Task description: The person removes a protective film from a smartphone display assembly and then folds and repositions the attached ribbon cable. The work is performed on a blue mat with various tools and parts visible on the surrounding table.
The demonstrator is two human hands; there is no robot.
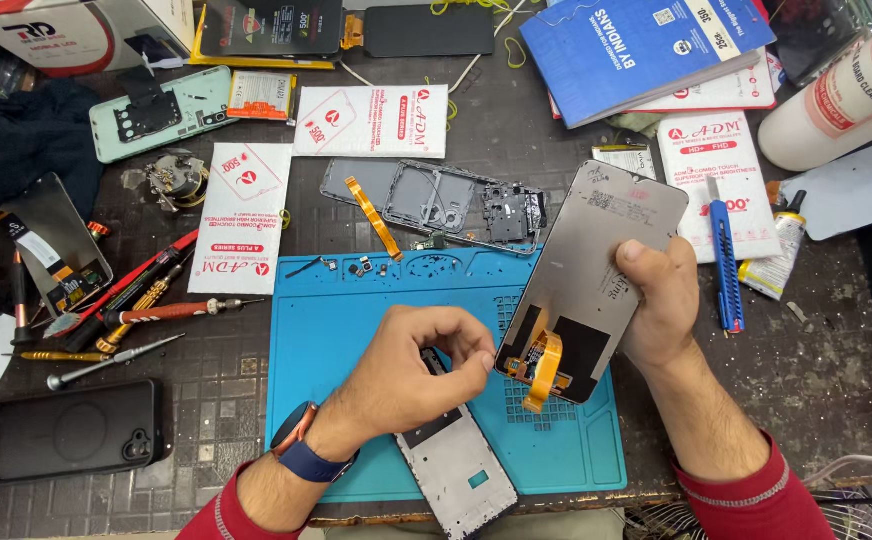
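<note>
Now the right hand [662, 300] grips a screen [596, 270] by its edge, tilted above the blue mat [326, 330], orange flex [544, 368] hanging toward the left hand [411, 370]; left fingertips pinch at the top of a frame [453, 462] lying lengthwise toward the person, just left of the screen

The left hand [421, 365] hid the phone frame's [456, 465] top end; the frame's bottom ran past the lower edge.
</note>
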